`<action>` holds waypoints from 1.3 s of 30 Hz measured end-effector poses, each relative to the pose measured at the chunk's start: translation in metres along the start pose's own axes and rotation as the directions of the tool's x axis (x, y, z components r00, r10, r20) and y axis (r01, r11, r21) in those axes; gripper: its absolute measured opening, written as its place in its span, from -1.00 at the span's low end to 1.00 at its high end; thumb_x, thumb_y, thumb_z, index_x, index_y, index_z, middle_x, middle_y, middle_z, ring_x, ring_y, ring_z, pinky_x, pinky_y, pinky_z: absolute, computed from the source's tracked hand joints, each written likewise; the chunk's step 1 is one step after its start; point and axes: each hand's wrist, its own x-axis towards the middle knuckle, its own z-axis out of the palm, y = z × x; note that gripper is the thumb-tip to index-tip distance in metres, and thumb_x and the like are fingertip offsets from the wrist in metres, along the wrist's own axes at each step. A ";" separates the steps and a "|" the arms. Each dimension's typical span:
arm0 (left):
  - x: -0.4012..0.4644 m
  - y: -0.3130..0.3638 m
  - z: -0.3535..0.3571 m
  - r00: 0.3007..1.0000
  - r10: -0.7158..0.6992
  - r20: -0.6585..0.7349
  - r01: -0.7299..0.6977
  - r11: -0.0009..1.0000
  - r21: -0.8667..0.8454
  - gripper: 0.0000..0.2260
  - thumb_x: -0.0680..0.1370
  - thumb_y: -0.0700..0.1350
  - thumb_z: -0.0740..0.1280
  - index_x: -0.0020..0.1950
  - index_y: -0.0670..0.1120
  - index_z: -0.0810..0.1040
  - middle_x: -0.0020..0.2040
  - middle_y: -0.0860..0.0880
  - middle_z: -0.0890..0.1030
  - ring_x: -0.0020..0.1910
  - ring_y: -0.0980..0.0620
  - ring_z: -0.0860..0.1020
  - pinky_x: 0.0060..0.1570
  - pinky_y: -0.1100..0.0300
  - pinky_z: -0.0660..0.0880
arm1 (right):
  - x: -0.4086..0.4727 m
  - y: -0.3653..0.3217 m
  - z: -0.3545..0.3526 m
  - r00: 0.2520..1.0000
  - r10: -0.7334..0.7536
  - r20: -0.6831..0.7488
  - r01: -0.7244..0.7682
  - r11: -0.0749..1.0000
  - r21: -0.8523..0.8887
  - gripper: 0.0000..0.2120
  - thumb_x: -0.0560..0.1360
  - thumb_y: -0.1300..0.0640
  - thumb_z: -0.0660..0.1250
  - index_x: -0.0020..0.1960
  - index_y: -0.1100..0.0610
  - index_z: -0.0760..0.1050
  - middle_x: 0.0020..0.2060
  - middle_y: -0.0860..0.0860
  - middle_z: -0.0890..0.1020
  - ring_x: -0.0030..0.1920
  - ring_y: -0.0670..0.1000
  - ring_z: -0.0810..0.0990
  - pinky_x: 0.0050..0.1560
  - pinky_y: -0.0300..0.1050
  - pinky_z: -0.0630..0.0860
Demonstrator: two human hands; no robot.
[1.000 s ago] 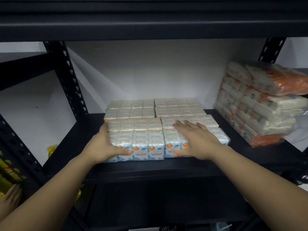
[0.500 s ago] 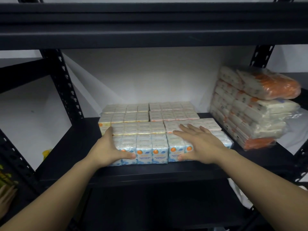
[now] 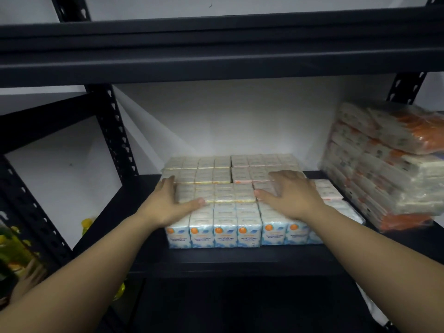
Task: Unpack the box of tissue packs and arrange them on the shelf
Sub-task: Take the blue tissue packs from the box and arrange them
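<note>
Presently on the black shelf (image 3: 240, 260): block of small tissue packs (image 3: 224, 230), set at the shelf's centre, front row upright with blue-and-orange printed faces toward 6 o'clock, further rows behind toward 12 o'clock; a second layer of packs lies on the block from its middle back, leaving the front row uncovered.
Left hand (image 3: 168, 203): at the 9 o'clock side of the block, palm against the upper layer's left edge, thumb laid along its front edge, fingers straight, nothing clasped.
Right hand (image 3: 290, 197): flat on the upper layer right of centre, fingers extended and spread toward 11 o'clock, nothing clasped.
Wrapped bundles (image 3: 389, 169): orange-and-white, stacked at 3 o'clock on the same shelf, apart from the block.
Upper shelf (image 3: 216, 56): black, overhead at 12 o'clock.
Yellow-green goods (image 3: 14, 246): at 8 o'clock, blurred, beyond the perforated upright (image 3: 115, 131).
</note>
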 end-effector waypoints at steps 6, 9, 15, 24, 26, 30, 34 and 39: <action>0.045 0.004 -0.013 0.996 -0.091 0.027 0.084 0.976 0.202 0.16 0.24 0.70 0.24 0.65 0.06 0.09 0.62 -0.11 0.21 0.60 -0.19 0.18 0.50 -0.28 0.27 | 0.014 0.000 0.011 0.995 0.091 0.031 -0.091 0.996 0.008 0.00 0.38 -0.68 -0.02 0.67 -0.18 -0.01 0.68 -0.02 0.07 0.66 0.09 -0.03 0.59 0.35 -0.06; 0.070 0.002 -0.014 0.984 -0.162 0.067 0.150 0.976 0.156 0.15 0.27 0.64 0.33 0.66 0.04 0.08 0.60 -0.12 0.26 0.56 -0.18 0.28 0.44 -0.17 0.36 | 0.017 0.000 0.011 0.993 0.094 0.076 -0.094 0.996 0.001 0.02 0.36 -0.69 -0.06 0.68 -0.17 -0.04 0.68 -0.03 0.04 0.67 0.05 -0.03 0.60 0.33 -0.10; 0.106 0.001 -0.013 0.969 -0.224 0.099 0.218 0.973 0.075 0.35 0.04 0.73 0.33 0.64 -0.02 0.15 0.53 -0.12 0.40 0.42 -0.17 0.47 0.33 -0.11 0.49 | 0.020 0.001 0.013 0.984 0.114 0.135 -0.111 0.993 -0.025 0.11 0.34 -0.71 -0.12 0.70 -0.08 -0.08 0.69 -0.01 -0.01 0.67 0.04 -0.06 0.61 0.32 -0.14; 0.115 0.010 0.002 0.970 -0.214 0.117 0.204 0.975 0.091 0.29 0.04 0.73 0.30 0.60 0.04 0.17 0.47 -0.12 0.42 0.33 -0.18 0.51 0.24 -0.13 0.54 | 0.022 -0.002 0.011 0.987 0.080 0.141 -0.077 0.997 -0.027 0.07 0.40 -0.67 -0.10 0.70 -0.04 -0.05 0.69 -0.03 -0.02 0.67 0.00 -0.08 0.62 0.27 -0.21; 0.116 0.017 0.004 0.966 -0.219 0.134 0.206 0.973 0.109 0.28 0.09 0.71 0.32 0.63 0.04 0.12 0.50 -0.13 0.38 0.36 -0.20 0.50 0.25 -0.10 0.53 | 0.021 -0.003 0.011 0.987 0.068 0.142 -0.066 0.998 -0.024 0.05 0.42 -0.66 -0.09 0.70 -0.04 -0.04 0.69 -0.05 -0.02 0.67 -0.01 -0.08 0.62 0.25 -0.23; 0.118 0.031 0.012 0.962 -0.224 0.154 0.195 0.964 0.183 0.26 0.20 0.67 0.32 0.69 0.01 -0.01 0.60 -0.14 0.26 0.49 -0.21 0.39 0.38 -0.09 0.44 | 0.021 -0.002 0.010 0.988 0.051 0.148 -0.049 0.999 -0.018 0.02 0.43 -0.65 -0.09 0.70 -0.06 -0.03 0.69 -0.06 -0.03 0.67 -0.03 -0.09 0.62 0.24 -0.25; 0.119 0.040 0.019 0.961 -0.228 0.156 0.190 0.955 0.227 0.23 0.25 0.65 0.31 0.69 -0.01 -0.02 0.60 -0.15 0.25 0.51 -0.20 0.36 0.40 -0.09 0.42 | 0.022 -0.001 0.010 0.987 0.043 0.152 -0.042 0.999 -0.015 0.02 0.43 -0.66 -0.10 0.70 -0.07 -0.04 0.69 -0.07 -0.03 0.67 -0.03 -0.09 0.62 0.25 -0.24; 0.118 0.043 0.020 0.959 -0.238 0.155 0.194 0.947 0.254 0.24 0.22 0.68 0.29 0.69 0.02 -0.02 0.60 -0.14 0.26 0.51 -0.21 0.37 0.40 -0.09 0.42 | 0.023 -0.001 0.011 0.987 0.034 0.159 -0.034 0.999 -0.004 0.01 0.43 -0.65 -0.08 0.70 -0.06 -0.02 0.68 -0.07 -0.02 0.67 -0.02 -0.08 0.62 0.24 -0.23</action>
